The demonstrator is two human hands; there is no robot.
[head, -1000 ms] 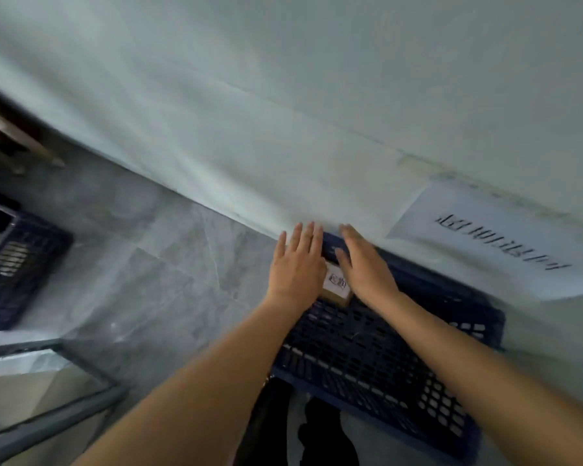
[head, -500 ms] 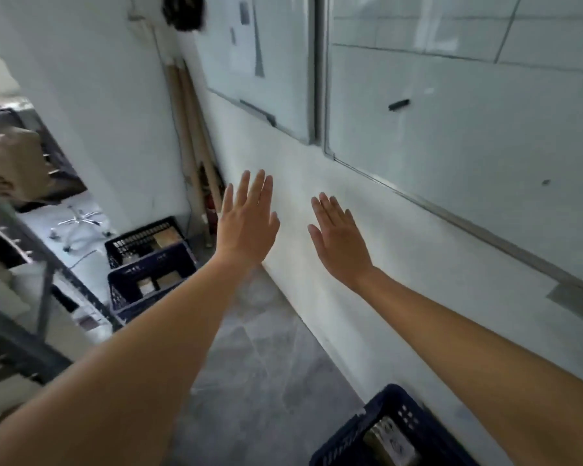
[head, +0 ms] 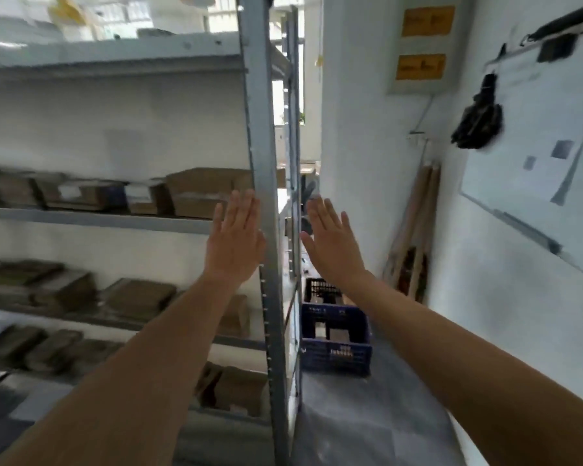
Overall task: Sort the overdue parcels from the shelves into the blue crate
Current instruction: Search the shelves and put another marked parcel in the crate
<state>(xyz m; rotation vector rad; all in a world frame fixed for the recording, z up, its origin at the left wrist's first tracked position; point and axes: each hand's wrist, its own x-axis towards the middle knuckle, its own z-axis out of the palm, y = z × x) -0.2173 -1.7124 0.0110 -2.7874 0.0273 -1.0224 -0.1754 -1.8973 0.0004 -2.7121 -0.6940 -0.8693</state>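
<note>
Both hands are up and empty: the left hand (head: 233, 239) and the right hand (head: 332, 242) hang flat-fingered on either side of the shelf upright (head: 266, 203). The parcels (head: 202, 191) sit in rows on the shelves (head: 95, 219) to the left; they look like stiff, light cardboard boxes, best clasped by opposite sides. A blue crate (head: 335, 344) stands on the floor beyond the rack. Half a second ago the view faced the wall and whiteboard; now it has swung to the shelving.
</note>
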